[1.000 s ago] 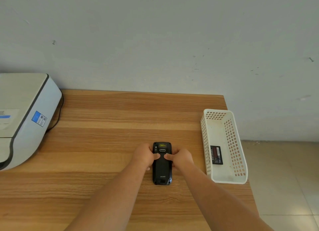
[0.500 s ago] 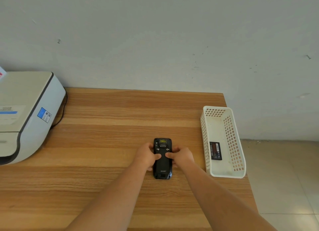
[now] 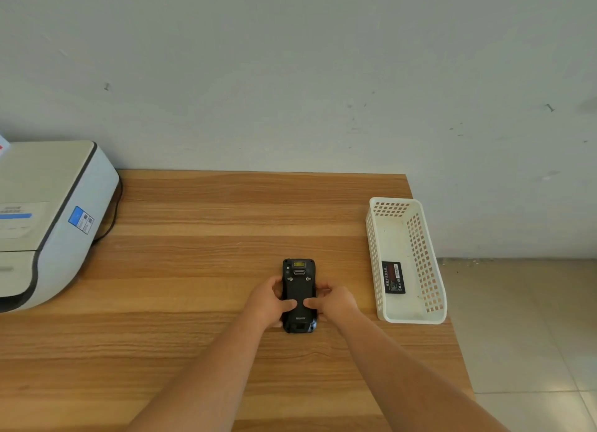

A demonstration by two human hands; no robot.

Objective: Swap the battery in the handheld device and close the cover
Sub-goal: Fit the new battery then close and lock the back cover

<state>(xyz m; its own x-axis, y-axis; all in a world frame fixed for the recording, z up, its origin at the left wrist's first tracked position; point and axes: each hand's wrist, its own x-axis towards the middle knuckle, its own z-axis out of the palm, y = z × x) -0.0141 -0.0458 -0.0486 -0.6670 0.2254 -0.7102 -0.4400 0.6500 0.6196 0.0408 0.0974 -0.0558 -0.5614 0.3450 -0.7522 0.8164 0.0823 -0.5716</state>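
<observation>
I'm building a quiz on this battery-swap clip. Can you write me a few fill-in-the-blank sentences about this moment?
1. The handheld device lies on the table with its ____ side up.
2. Both thumbs press on its back cover, the left hand and right hand on either ____.
3. A loose battery lies inside the white ____.

Missing words: back; side; basket

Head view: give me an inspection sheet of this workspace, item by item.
Surface: wooden table, wood-grain top, against a wall.
Job's things: black handheld device lying back-up, cover on; black spare battery with red label flat in the white perforated plastic basket at the table's right edge.
Clutter: white-grey printer at left.
Grippers: left hand and right hand grip the device's sides, thumbs pressing its back.
Cables: dark cable beside the printer.
Surroundings: pale wall, tiled floor.
</observation>
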